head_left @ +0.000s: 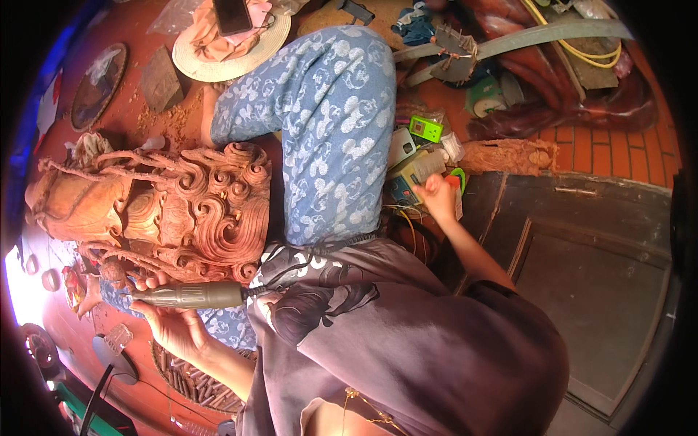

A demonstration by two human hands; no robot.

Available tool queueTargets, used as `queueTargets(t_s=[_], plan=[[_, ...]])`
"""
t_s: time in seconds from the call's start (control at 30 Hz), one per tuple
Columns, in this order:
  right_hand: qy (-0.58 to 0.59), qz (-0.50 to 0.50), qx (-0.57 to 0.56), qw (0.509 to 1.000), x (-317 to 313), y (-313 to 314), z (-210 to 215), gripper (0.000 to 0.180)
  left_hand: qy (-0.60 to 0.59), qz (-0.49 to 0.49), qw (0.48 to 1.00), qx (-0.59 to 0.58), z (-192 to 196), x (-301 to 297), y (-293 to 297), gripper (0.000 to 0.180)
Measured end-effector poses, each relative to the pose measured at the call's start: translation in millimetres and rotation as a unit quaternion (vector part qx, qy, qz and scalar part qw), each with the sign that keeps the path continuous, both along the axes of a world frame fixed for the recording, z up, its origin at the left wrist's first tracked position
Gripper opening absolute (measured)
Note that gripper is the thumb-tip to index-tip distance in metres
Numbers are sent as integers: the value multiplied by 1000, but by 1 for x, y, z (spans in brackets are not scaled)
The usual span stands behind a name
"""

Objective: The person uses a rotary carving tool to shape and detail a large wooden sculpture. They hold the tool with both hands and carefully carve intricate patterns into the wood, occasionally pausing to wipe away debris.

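Fisheye head view, looking down, close

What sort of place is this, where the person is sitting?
It is probably a wood-carving workshop. There is a large carved wooden piece, the left hand holds a slim handheld tool, and what look like wood shavings lie on the reddish floor.

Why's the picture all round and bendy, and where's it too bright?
Head view: a fisheye lens gives black round borders and bends the outer edge of the dark brown wooden panel; head view again: white glare washes out the far left, yet the reddish-brown carved wooden sculpture shows clear swirls.
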State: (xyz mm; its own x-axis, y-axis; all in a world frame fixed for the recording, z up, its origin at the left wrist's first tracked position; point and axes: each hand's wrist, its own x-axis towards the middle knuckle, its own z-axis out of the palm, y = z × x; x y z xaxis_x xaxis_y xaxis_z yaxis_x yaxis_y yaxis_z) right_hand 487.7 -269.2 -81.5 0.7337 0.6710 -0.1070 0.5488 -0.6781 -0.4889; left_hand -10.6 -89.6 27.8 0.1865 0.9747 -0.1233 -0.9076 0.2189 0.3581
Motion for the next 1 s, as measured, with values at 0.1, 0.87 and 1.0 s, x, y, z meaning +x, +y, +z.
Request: queueTargets(t_s=[0.1, 0.87, 1.0], plan=[[-29, -73, -50, 996, 0, -45, -61, 50, 22, 15, 999, -21, -3, -15, -5, 38], [-77, 78, 161, 981, -30, 38, 33, 29, -31, -9, 994, -109, -7, 30, -28, 37], [-76, 419, 295, 855, -115, 144, 145, 24, -126, -63, 981, -137, -2, 33, -14, 38]])
